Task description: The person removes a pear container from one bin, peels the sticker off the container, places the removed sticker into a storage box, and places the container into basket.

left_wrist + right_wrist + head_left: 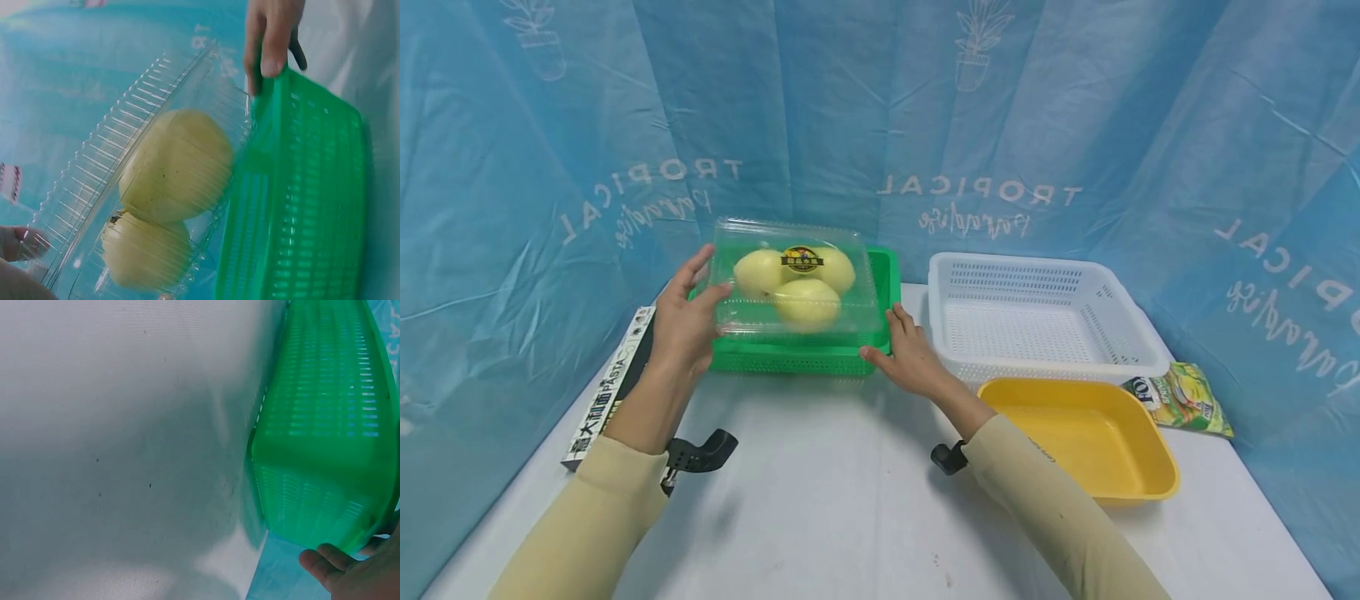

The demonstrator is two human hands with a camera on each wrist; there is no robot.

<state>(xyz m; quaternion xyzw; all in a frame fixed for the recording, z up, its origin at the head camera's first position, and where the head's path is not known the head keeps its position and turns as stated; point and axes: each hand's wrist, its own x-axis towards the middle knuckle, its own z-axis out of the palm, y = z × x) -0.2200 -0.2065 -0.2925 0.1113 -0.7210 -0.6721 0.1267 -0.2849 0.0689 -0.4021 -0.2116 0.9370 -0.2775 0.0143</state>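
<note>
My left hand (685, 321) grips the left end of a clear plastic clamshell box (745, 312), its thumb on the near side. Inside the box are pale yellow fruits (807, 304), three in the head view, under a dark label (802, 259). The box is held tilted above a green perforated basket (801, 360), covering much of its inside. At the basket's front right corner, my right hand (913, 358) pinches the rim between thumb and fingers. In the left wrist view, the box (119, 140) hangs beside the basket (312, 206). The right wrist view shows the basket's outer wall (312, 450).
A white perforated basket (1045, 367) stands to the right, behind a yellow tub (1075, 433). Past them lies a green snack-like packet (1191, 400). On the left is a long pasta box (606, 396). Blue curtain (850, 125) surrounds the white table (805, 500).
</note>
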